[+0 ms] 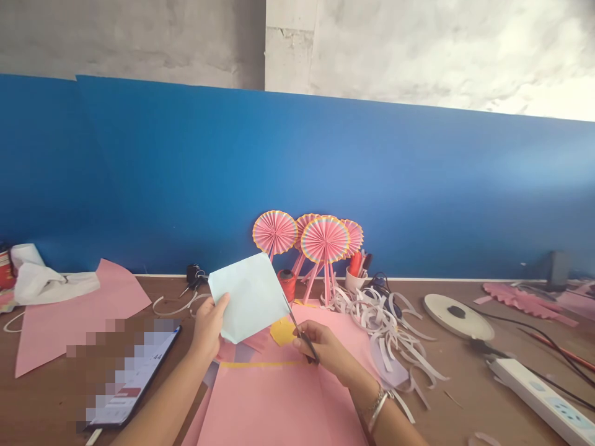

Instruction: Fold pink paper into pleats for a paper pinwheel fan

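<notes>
Left hand (211,325) pinches the left edge of a pale blue paper sheet (248,297), thumb on its face; sheet is up off the surface (41,409), tilted, in front of pink pleated paper fans (325,239). Right hand (320,350) closed around the handles of scissors (307,342), fingers curled, blades pointing up along the sheet's right edge; can't tell if they're biting into the paper. Silver bracelet (379,414) on the right wrist. Below both hands: large pink paper (279,406), plus a yellow paper piece (282,333) just under the sheet. Right of the fans: white cup (356,282) with pens, then a tangle of curled whitish strips (395,328). Far right: pale round disc (458,317) and white power strip (542,396). Left: phone (144,375), partly pixelated, near another pink sheet (93,303). Blue partition (325,155) behind.
</notes>
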{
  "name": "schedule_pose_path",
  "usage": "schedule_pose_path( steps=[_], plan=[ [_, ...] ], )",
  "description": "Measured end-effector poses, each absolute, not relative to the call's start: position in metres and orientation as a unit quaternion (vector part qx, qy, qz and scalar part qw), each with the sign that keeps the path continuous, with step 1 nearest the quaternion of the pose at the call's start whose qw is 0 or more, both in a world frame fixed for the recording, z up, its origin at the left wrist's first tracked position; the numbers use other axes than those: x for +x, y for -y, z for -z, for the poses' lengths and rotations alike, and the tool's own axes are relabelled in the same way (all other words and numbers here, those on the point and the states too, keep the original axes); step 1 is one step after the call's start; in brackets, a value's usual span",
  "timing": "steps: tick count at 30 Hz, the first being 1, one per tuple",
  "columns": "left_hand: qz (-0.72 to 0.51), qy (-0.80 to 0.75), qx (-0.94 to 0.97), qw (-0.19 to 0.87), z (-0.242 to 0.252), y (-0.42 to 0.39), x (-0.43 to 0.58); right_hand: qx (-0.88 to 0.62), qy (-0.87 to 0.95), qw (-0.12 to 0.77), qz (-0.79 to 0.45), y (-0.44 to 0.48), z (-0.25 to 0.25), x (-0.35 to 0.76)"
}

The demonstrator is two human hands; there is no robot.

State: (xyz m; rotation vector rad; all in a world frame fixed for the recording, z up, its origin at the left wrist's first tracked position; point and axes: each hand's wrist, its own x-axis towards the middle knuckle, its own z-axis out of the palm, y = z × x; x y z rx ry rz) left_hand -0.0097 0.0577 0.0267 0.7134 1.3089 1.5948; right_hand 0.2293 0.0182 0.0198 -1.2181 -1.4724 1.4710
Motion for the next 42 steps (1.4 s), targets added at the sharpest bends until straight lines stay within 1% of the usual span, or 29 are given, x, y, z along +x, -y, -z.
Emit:
schedule_pose_path(
  steps=[42],
  plan=[
    [-0.644, -0.543, 0.274, 0.464, -0.0302, -0.0542, -0.0067, -0.477, 0.568, 0.373, -0.557, -0.0194, -0.0137, 0.2292]
  ],
)
